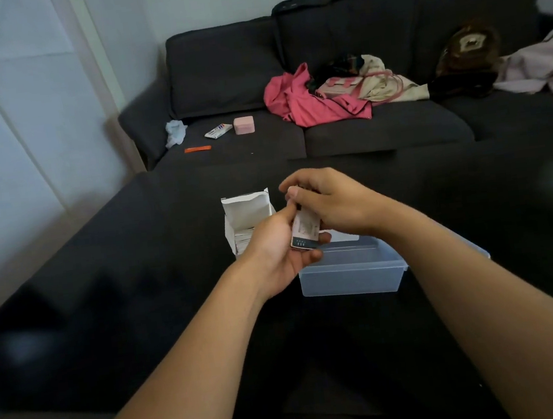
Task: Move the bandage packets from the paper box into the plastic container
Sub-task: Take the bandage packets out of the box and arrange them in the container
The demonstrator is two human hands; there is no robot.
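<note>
A white paper box [246, 218] stands open on the dark surface, its flap up, with several bandage packets [242, 240] showing inside. Just right of it sits a clear plastic container [351, 269]. Between the two, above the container's left end, my left hand [275, 254] holds a stack of bandage packets [305, 232] from below, fingers curled round it. My right hand [329, 203] grips the top of the same stack from above. The stack's upper part is hidden by my right fingers.
A dark sofa [328, 127] lies beyond the dark surface, holding a pink garment [293, 99], bags, a small pink case [243, 125], a small tube-like pack [214, 132], an orange strip [197, 148] and a crumpled tissue [175, 133]. A pale wall stands at left.
</note>
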